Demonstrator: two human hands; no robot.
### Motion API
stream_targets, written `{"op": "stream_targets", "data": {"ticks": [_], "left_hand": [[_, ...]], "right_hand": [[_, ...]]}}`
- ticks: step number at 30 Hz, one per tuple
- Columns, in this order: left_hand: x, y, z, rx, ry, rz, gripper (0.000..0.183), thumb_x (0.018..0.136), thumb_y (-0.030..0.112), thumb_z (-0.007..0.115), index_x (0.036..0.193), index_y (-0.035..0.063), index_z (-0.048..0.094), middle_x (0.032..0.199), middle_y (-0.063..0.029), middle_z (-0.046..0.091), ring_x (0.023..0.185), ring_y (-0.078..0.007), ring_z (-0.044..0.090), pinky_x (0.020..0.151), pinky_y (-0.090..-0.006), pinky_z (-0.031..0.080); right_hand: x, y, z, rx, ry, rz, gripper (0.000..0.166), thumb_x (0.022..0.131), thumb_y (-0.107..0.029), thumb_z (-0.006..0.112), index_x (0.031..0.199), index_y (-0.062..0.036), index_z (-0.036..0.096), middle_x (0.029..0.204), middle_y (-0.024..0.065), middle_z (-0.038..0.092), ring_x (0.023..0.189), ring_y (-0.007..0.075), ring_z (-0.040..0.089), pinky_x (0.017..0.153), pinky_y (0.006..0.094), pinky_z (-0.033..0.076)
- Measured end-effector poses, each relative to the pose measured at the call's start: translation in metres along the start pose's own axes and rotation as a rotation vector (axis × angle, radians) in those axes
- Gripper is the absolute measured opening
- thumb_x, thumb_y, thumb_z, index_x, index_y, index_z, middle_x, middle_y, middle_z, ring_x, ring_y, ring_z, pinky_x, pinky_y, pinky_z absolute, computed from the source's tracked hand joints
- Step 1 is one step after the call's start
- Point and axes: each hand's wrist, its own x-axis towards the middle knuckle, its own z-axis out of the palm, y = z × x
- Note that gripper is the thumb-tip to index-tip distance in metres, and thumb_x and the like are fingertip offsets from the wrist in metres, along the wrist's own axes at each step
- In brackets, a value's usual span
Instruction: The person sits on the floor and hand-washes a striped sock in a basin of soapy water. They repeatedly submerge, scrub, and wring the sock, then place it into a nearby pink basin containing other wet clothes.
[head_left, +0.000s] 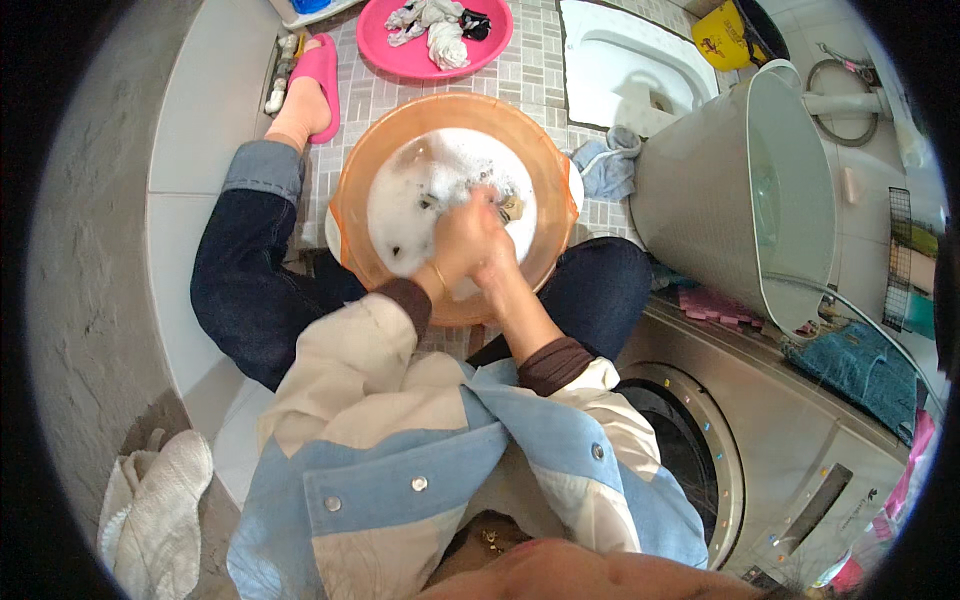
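Observation:
An orange plastic basin (382, 131) holds white suds and water (397, 217) between the person's knees. Both of my hands meet over the suds, right of the basin's middle, blurred by motion. My left hand (461, 232) lies across the other one, a thin bracelet at its wrist. My right hand (495, 244) is pressed against it from the right. A small beige and dark patterned cloth (511, 210) shows at the fingers; whether it is gripped cannot be told. Dark bits of fabric poke through the foam. Fingertips are partly hidden.
Beyond the basin stands a pink basin (367, 45) with wet cloths (448, 45). A squat toilet (600, 82) is at the upper right, near a yellow bucket (721, 34). A blue-grey cloth (609, 169) lies beside a tall grey bin (697, 172). A washing machine (780, 442) stands lower right.

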Motion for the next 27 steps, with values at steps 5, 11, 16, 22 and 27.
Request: {"op": "stream_targets", "data": {"ticks": [5, 11, 16, 22, 27], "left_hand": [[-0.019, 0.017, 0.006, 0.000, 0.034, 0.180, 0.023, 0.078, 0.012, 0.043, 0.101, 0.0083, 0.044, 0.062, -0.0171, 0.055, 0.060, -0.0345, 0.054, 0.053, -0.0418, 0.041], [0.015, -0.003, -0.011, 0.168, -0.013, -0.169, 0.023, 0.078, 0.016, 0.043, 0.100, 0.0084, 0.045, 0.072, -0.0181, 0.058, 0.069, -0.0325, 0.057, 0.057, -0.0430, 0.041], [0.009, -0.004, 0.002, 0.077, 0.025, -0.075, 0.019, 0.079, 0.016, 0.044, 0.098, 0.0122, 0.046, 0.064, -0.0172, 0.056, 0.061, -0.0344, 0.055, 0.054, -0.0434, 0.041], [-0.029, 0.022, 0.005, -0.031, -0.110, 0.170, 0.024, 0.076, 0.016, 0.046, 0.100, 0.0127, 0.045, 0.067, -0.0171, 0.057, 0.063, -0.0342, 0.056, 0.056, -0.0441, 0.040], [0.017, -0.001, -0.011, 0.095, -0.014, -0.167, 0.021, 0.075, 0.015, 0.047, 0.096, 0.0110, 0.048, 0.066, -0.0183, 0.057, 0.067, -0.0352, 0.056, 0.060, -0.0432, 0.042]], "right_hand": [[0.003, -0.010, -0.011, 0.044, -0.231, -0.081, 0.031, 0.086, -0.032, 0.042, 0.103, -0.0080, 0.050, 0.100, 0.0059, 0.054, 0.090, 0.0192, 0.052, 0.078, 0.0312, 0.043], [-0.043, -0.014, 0.056, -0.285, 0.386, 0.015, 0.037, 0.086, -0.037, 0.040, 0.099, -0.0041, 0.050, 0.094, 0.0054, 0.054, 0.085, 0.0187, 0.052, 0.080, 0.0313, 0.042], [0.022, 0.002, -0.030, -0.236, -0.173, -0.177, 0.036, 0.085, -0.039, 0.042, 0.093, -0.0051, 0.051, 0.085, 0.0083, 0.054, 0.072, 0.0205, 0.053, 0.063, 0.0324, 0.044], [-0.008, -0.026, 0.007, -0.149, 0.093, -0.071, 0.026, 0.082, -0.032, 0.044, 0.090, -0.0081, 0.051, 0.075, 0.0061, 0.051, 0.068, 0.0208, 0.050, 0.061, 0.0339, 0.042], [-0.038, -0.011, 0.045, -0.240, 0.319, -0.071, 0.021, 0.081, -0.028, 0.046, 0.083, -0.0078, 0.052, 0.075, 0.0062, 0.050, 0.068, 0.0194, 0.050, 0.061, 0.0342, 0.043]]}}
